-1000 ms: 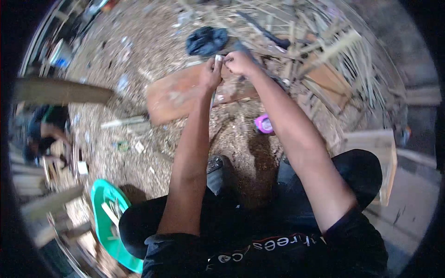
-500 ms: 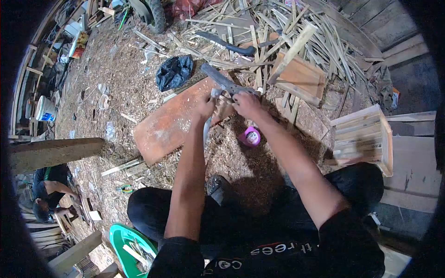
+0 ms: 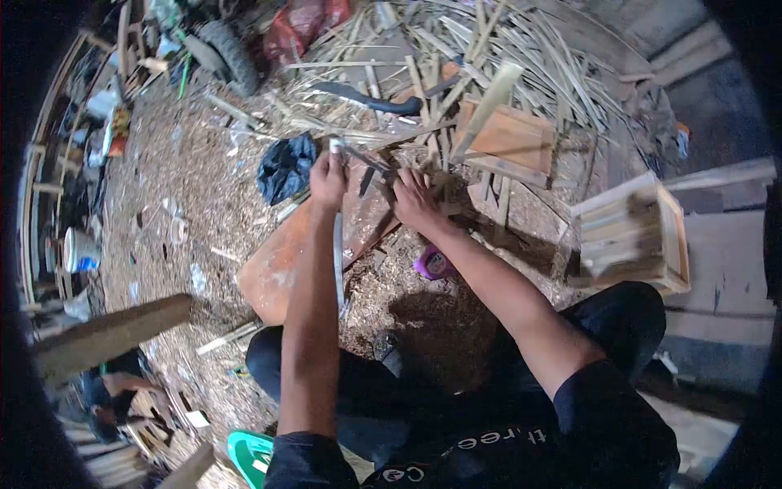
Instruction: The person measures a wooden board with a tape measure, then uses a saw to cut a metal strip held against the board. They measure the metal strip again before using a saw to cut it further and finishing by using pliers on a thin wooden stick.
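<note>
My left hand is closed around a pale, narrow strip; its whitish end pokes out above the fist and the rest hangs down beside my forearm. My right hand grips a dark grey, elongated piece, which looks wooden and is smeared by motion. Its far end reaches toward my left fist. Beneath both hands, a reddish-brown board lies on the shavings. Near my right forearm sits a round purple case with a pale label. A dark plastic bag lies just left of my left hand.
A heap of thin wood strips and a dark curved piece lie ahead. Wooden boxes stand to the right. At left are a thick beam, a person bent low, and a green tub.
My left hand has moved up and left with the strip. The grey piece in my right hand has turned and dropped lower. The camera view has shifted slightly.
</note>
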Demonstrator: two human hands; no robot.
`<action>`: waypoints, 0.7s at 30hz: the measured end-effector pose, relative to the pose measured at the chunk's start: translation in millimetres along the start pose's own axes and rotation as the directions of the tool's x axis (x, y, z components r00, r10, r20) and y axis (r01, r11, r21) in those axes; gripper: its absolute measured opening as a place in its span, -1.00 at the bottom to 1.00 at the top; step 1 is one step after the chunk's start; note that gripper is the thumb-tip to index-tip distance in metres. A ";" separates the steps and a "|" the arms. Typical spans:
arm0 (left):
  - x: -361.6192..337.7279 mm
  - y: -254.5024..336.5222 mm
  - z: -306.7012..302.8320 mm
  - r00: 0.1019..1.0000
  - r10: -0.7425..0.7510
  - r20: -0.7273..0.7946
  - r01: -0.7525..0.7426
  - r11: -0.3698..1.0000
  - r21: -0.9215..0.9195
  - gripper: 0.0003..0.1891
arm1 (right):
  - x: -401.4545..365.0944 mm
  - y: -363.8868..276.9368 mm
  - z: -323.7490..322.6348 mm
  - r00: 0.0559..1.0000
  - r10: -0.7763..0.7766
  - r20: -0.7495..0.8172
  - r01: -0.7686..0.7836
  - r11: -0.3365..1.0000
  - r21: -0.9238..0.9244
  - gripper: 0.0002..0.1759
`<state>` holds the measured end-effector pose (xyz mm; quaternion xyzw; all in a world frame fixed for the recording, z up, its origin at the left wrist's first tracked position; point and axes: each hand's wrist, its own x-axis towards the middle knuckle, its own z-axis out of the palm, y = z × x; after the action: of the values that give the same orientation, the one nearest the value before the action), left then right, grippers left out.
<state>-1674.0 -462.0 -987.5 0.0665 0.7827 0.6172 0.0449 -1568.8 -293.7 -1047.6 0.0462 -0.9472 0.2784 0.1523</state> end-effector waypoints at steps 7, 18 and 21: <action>9.7 79.1 46.6 0.953 -0.064 0.296 0.126 0.972 -0.197 -0.60 | -34.7 8.6 -18.6 0.863 0.379 -0.333 -0.200 0.863 0.463 -0.63; -64.3 70.3 162.3 0.434 0.256 0.864 -0.426 0.903 -0.054 -0.76 | -168.0 46.0 -158.9 0.411 0.893 -0.182 -0.885 0.439 0.154 -0.63; -67.9 57.1 134.5 0.413 -0.115 0.903 -0.004 0.992 0.128 -0.66 | -176.5 47.5 -150.8 0.735 0.398 -0.549 -0.616 0.731 -0.295 -0.60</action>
<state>-1583.7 -330.5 -964.4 0.3660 0.6685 0.4371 0.4776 -1369.8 -171.7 -1007.0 -0.3252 -0.8969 0.0812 0.2885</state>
